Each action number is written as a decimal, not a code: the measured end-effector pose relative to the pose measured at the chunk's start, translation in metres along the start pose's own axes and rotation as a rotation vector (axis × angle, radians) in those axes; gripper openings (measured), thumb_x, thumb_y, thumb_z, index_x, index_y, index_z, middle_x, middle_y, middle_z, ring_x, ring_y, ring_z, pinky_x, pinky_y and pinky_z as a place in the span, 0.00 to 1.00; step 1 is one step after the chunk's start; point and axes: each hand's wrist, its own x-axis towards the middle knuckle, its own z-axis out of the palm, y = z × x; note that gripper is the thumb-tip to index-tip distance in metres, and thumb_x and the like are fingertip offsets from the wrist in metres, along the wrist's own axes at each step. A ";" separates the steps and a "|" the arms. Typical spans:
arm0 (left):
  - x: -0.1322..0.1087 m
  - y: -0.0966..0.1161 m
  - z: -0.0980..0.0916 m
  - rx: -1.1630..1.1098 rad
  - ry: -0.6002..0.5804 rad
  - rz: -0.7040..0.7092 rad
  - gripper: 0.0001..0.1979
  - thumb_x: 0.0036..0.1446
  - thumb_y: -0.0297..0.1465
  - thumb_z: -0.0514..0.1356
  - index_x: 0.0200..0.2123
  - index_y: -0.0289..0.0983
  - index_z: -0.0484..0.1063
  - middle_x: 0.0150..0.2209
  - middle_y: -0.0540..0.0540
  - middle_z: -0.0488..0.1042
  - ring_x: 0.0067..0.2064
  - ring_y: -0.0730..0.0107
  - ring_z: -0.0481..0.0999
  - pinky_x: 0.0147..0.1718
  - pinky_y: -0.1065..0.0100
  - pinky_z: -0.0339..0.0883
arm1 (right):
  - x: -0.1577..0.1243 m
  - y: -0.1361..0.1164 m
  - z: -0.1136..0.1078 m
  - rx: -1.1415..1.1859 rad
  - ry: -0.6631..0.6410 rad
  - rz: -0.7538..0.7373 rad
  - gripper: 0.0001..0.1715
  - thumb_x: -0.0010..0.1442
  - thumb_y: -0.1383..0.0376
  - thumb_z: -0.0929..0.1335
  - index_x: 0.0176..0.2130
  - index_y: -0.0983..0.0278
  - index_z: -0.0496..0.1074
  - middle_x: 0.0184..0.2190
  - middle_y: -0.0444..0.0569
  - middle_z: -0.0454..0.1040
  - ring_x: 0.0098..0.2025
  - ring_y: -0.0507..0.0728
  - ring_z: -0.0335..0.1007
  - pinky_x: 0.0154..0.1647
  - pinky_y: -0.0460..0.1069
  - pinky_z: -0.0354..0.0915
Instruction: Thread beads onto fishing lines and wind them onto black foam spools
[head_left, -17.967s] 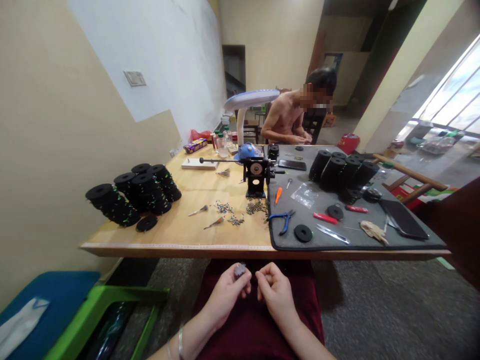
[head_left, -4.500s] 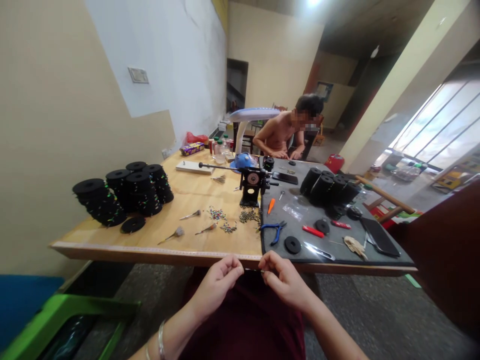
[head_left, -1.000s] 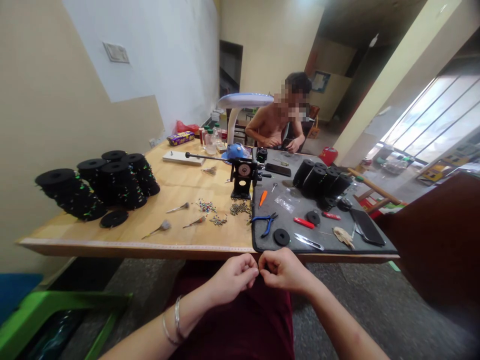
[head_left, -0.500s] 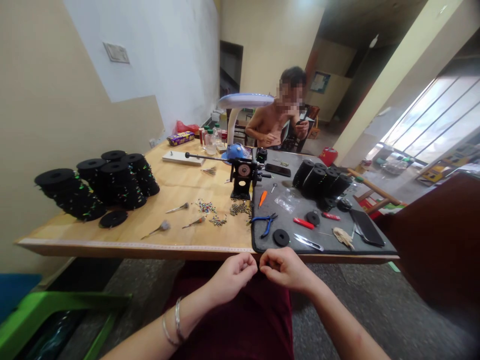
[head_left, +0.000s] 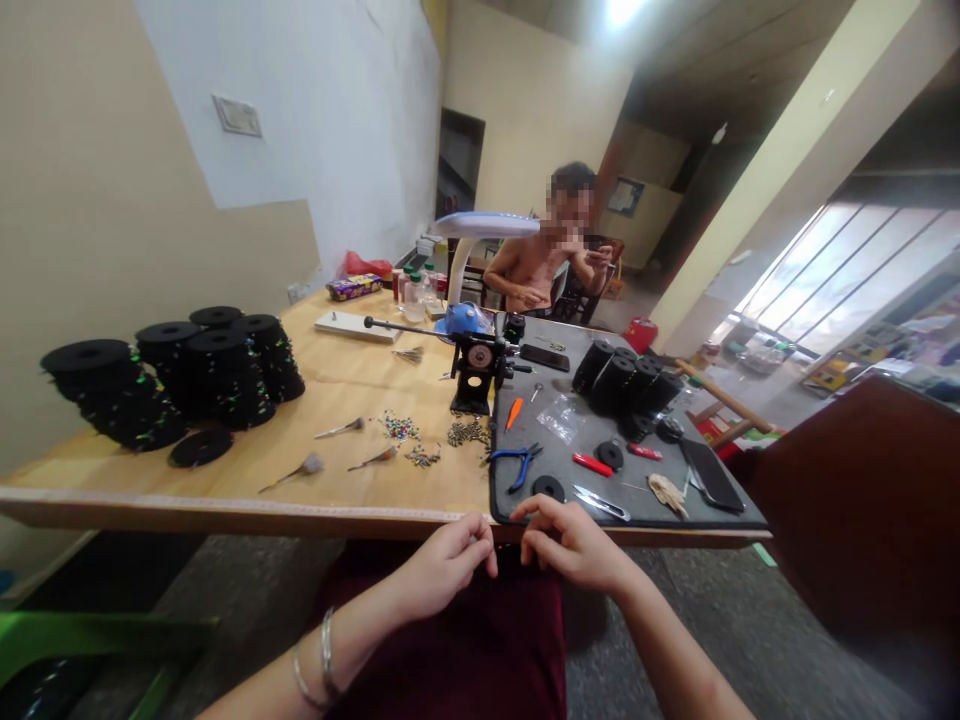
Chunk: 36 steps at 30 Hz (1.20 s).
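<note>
Just under the table edge [head_left: 300,508], the left hand [head_left: 442,565] and, at its 3 o'clock, the right hand [head_left: 574,547] pinch narrowly, any contents too small to tell.

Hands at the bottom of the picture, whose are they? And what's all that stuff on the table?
They belong to a person with a camera on their head, so you see what that person sees, looking forward and down. The left hand and right hand are close together by the table edge, fingers pinched; whatever they hold is too small to see. On the wooden table stand stacks of black spools, little beads and a small black machine with a long rod. A grey mat carries blue pliers, more black spools and a phone. Another person sits at the far end by a desk lamp.
</note>
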 end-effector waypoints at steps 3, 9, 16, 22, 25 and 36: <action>0.002 0.002 0.002 -0.006 0.005 0.023 0.10 0.56 0.37 0.55 0.32 0.36 0.62 0.27 0.50 0.70 0.24 0.78 0.61 0.23 0.73 0.54 | 0.002 -0.002 -0.002 -0.053 -0.011 0.014 0.13 0.60 0.71 0.61 0.45 0.64 0.66 0.20 0.40 0.72 0.21 0.48 0.62 0.26 0.42 0.58; 0.014 0.007 0.015 -0.051 0.024 0.061 0.07 0.50 0.32 0.59 0.31 0.36 0.64 0.27 0.52 0.66 0.28 0.75 0.65 0.27 0.72 0.57 | 0.006 -0.004 0.001 -0.048 -0.028 0.037 0.12 0.64 0.67 0.59 0.45 0.63 0.66 0.19 0.38 0.67 0.20 0.48 0.58 0.24 0.41 0.56; 0.016 0.015 0.015 -0.049 0.010 -0.002 0.04 0.51 0.31 0.55 0.30 0.37 0.63 0.20 0.55 0.65 0.19 0.79 0.57 0.19 0.74 0.49 | 0.003 0.004 -0.004 -0.071 0.044 0.026 0.10 0.63 0.66 0.60 0.44 0.63 0.66 0.20 0.38 0.62 0.22 0.49 0.55 0.25 0.43 0.54; 0.025 0.008 0.020 -0.058 0.024 0.076 0.09 0.52 0.35 0.58 0.27 0.35 0.63 0.18 0.56 0.63 0.19 0.79 0.60 0.21 0.74 0.52 | 0.004 0.001 -0.003 -0.076 0.061 -0.004 0.09 0.62 0.69 0.61 0.42 0.64 0.67 0.20 0.37 0.61 0.22 0.48 0.54 0.26 0.43 0.52; 0.031 0.001 0.022 -0.081 0.033 0.063 0.11 0.51 0.37 0.58 0.25 0.36 0.62 0.16 0.57 0.61 0.17 0.79 0.58 0.19 0.74 0.50 | 0.005 0.004 -0.001 -0.088 0.066 -0.010 0.10 0.60 0.71 0.61 0.42 0.64 0.67 0.19 0.36 0.60 0.21 0.48 0.52 0.25 0.42 0.50; 0.036 0.000 0.024 -0.059 0.023 0.012 0.13 0.51 0.40 0.59 0.26 0.36 0.62 0.13 0.59 0.59 0.15 0.81 0.55 0.16 0.75 0.44 | 0.002 0.010 0.004 -0.018 0.097 -0.028 0.09 0.61 0.70 0.60 0.42 0.64 0.65 0.21 0.39 0.66 0.22 0.48 0.54 0.25 0.43 0.52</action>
